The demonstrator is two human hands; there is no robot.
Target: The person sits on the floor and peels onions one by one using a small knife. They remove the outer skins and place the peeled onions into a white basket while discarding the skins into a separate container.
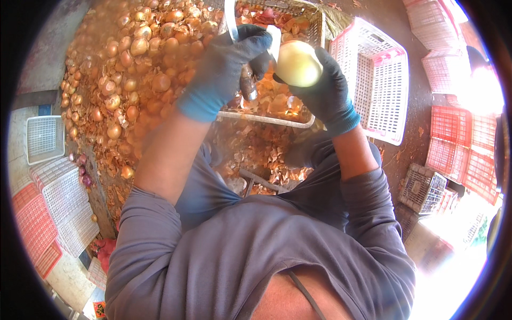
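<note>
My left hand (236, 60), in a black glove with a teal cuff, grips a knife by its dark, worn handle (248, 82). The narrow curved blade (231, 20) points away from me and runs out of view at the top. A pale flat piece (274, 43) sits at my left fingertips beside the onion; whether it is peel cannot be told. My right hand (330, 90), gloved the same way, holds a pale peeled onion (300, 63). Below both hands stands a dirty plastic crate (276, 120) with onion skins (280, 102) in it.
A large heap of unpeeled onions (140, 46) spreads to the left. On the right stands a white and pink plastic basket (376, 88). Stacked red crates (450, 124) line the far right, and white crates (66, 180) the left. Loose skins (256, 148) litter the floor between my feet.
</note>
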